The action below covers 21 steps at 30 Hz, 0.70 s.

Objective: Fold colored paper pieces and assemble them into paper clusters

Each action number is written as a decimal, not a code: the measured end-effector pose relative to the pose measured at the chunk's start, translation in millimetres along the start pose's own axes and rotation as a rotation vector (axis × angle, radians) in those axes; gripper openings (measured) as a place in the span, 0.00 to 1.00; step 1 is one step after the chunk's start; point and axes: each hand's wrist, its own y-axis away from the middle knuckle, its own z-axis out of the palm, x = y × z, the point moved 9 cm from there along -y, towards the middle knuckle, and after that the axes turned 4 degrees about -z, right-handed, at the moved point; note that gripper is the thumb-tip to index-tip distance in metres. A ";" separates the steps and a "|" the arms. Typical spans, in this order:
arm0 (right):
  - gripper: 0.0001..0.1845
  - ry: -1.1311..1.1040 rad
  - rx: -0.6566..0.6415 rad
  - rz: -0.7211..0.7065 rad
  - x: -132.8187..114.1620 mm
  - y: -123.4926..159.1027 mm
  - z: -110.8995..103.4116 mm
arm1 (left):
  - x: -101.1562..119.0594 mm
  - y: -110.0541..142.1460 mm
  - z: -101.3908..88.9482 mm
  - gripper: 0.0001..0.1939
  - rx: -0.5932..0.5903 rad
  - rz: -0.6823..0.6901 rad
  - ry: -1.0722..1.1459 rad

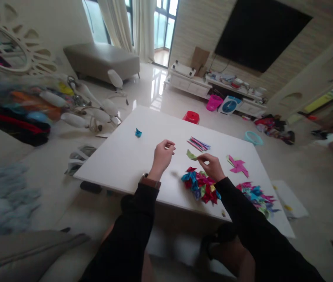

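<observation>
My right hand [210, 165] pinches a light green folded paper piece [191, 155] by its right end, just above the white table. My left hand [163, 157], with its fingers loosely bent and a gap between them, is over the table to the left and holds nothing I can see. Below my right hand lies a heap of shiny folded paper pieces [197, 184] in red, blue, green and purple. A pink paper pinwheel [238, 166] with some green lies to the right. Thin coloured sticks [198, 144] are bundled beyond the green piece.
A small blue folded paper piece [138, 133] sits far left on the white table [119, 156]. Another colourful paper heap [257, 197] lies near the right edge. Beyond the table stand a red stool [191, 117], a pink bin [214, 103] and a teal basin [254, 137].
</observation>
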 end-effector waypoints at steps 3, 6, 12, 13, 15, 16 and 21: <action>0.07 0.063 0.146 0.158 23.1 77.7 -65.8 | -10.0 15.7 47.0 0.05 -0.149 -0.012 -0.069; 0.06 0.099 0.206 0.203 31.5 118.0 -89.8 | -24.2 36.6 96.2 0.05 -0.308 -0.056 -0.106; 0.10 0.144 0.107 0.002 21.8 120.5 -90.6 | -50.4 68.2 170.8 0.17 -0.588 -0.132 -0.074; 0.10 0.147 0.092 -0.028 21.7 119.2 -91.3 | -51.7 70.6 179.2 0.20 -0.624 -0.118 -0.076; 0.10 0.141 0.068 -0.078 22.4 117.7 -92.6 | -51.5 73.7 193.2 0.25 -0.684 -0.076 -0.081; 0.10 0.135 0.059 -0.095 22.9 117.3 -93.1 | -51.0 74.9 199.1 0.25 -0.709 -0.056 -0.083; 0.11 0.107 0.058 -0.106 26.1 117.6 -94.7 | -50.6 76.1 216.5 0.15 -0.728 -0.001 -0.132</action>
